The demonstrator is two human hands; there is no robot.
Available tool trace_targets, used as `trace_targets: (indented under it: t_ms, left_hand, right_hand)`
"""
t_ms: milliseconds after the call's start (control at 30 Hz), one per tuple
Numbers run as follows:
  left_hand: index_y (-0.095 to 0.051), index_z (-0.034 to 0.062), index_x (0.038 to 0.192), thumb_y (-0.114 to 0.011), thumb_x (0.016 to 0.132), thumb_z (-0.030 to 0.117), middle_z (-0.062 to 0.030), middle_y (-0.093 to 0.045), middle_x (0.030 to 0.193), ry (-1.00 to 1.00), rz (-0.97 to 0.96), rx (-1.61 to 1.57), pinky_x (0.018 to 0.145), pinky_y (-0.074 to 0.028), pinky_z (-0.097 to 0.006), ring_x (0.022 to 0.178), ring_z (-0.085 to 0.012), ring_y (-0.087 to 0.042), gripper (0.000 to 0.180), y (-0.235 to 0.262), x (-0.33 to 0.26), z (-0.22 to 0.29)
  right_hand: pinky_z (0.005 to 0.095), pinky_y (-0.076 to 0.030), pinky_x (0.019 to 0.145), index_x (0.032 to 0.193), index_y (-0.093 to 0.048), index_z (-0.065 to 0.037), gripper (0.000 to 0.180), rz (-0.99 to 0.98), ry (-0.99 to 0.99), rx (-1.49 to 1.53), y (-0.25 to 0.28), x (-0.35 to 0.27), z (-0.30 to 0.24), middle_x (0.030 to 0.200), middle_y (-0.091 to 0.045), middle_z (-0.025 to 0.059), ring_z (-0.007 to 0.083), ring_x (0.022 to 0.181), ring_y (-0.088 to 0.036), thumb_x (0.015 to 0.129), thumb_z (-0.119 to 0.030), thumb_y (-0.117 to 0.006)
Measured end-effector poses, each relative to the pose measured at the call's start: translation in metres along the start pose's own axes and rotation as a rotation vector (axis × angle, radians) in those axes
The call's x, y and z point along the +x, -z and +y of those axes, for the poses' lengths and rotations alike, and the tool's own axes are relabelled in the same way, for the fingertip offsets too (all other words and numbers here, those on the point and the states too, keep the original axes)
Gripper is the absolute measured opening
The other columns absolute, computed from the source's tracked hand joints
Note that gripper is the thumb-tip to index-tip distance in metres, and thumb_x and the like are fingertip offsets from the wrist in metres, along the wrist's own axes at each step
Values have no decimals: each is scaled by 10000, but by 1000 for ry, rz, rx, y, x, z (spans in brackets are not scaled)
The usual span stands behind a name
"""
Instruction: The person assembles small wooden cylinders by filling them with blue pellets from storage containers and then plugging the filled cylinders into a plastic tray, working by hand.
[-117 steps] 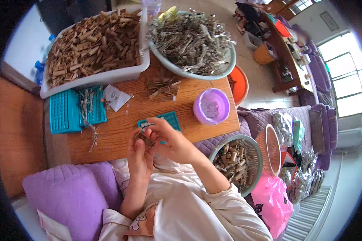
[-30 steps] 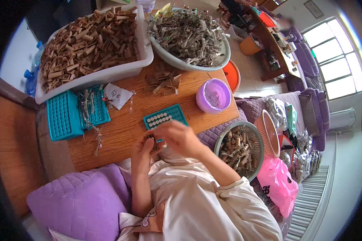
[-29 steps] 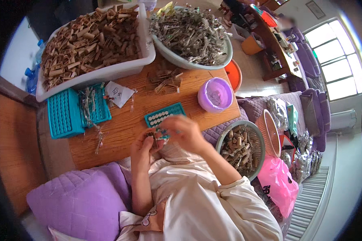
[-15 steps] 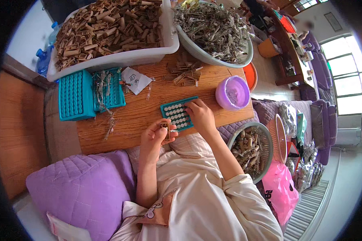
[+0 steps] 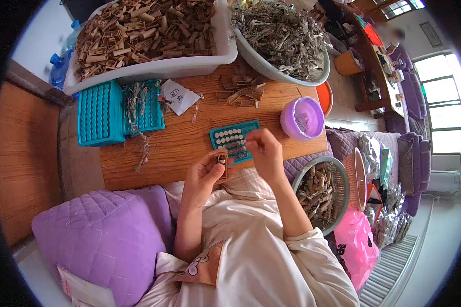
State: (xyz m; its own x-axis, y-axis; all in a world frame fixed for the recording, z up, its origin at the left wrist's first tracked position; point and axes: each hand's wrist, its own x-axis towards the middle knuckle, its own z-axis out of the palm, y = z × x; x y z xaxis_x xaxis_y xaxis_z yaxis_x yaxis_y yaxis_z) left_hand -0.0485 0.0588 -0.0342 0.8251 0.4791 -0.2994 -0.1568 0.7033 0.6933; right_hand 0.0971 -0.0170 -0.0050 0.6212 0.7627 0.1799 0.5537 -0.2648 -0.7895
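My left hand is closed around a small brown open-fronted casing, with something pale inside it. It hovers just in front of a teal tray lying on the table. Rows of small white round discs sit in the tray's far part, while the nearer rows look darker. Over the tray's right side, my right hand has thumb and fingertips pinched together. Whatever they may hold is too small to make out.
On the wooden table stand a purple tub, loose brown casings, teal racks with wire bundles, and a white bin of casings. A basin holds silvery leads. A basket is at my right.
My right hand has risen off the tray and drawn a little toward me, fingers pinched. My left hand still holds the casing. The whole view has shifted slightly.
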Motion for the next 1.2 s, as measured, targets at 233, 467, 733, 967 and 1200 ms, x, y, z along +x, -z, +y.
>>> trace_targets:
  t_ms: [233,467,733,967,1200]
  left_hand:
    - [-451,-6,1089,-529,791,67,-68,-556,915,32,-10,-40,660,-490,-236,765,-118,-563,317,-10,-3,4]
    - [-436,-21,1107,-513,792,33,-61,-562,865,83,-37,96,643,-479,-217,755,-80,-533,329,-6,1,-3]
    - [-492,-27,1041,-510,793,40,-52,-560,833,195,-340,243,651,-458,-213,719,-88,-534,258,-5,0,-2]
    - [-506,-15,976,-522,781,179,-87,-580,815,185,-278,85,618,-473,-243,654,-120,-569,276,5,-1,8]
    - [-495,5,996,-509,787,220,-114,-584,841,152,-187,27,598,-477,-240,676,-148,-587,300,9,0,5]
  right_hand:
    - [272,-462,570,782,-568,-12,151,108,305,-38,-15,-29,-29,746,-555,82,176,654,-554,650,58,-592]
    - [273,-433,575,759,-570,-38,139,-101,54,98,-7,-31,-16,813,-499,84,200,706,-519,637,9,-619]
    - [262,-392,646,790,-490,-33,233,-611,-283,307,23,-19,0,882,-460,47,139,793,-469,659,-119,-662]
    - [269,-410,637,867,-524,-33,250,-308,-274,631,11,4,43,836,-518,33,135,751,-501,717,-198,-638]
    - [345,-445,618,905,-571,-62,194,-115,79,-396,-1,-2,60,812,-526,138,291,739,-544,713,-90,-573]
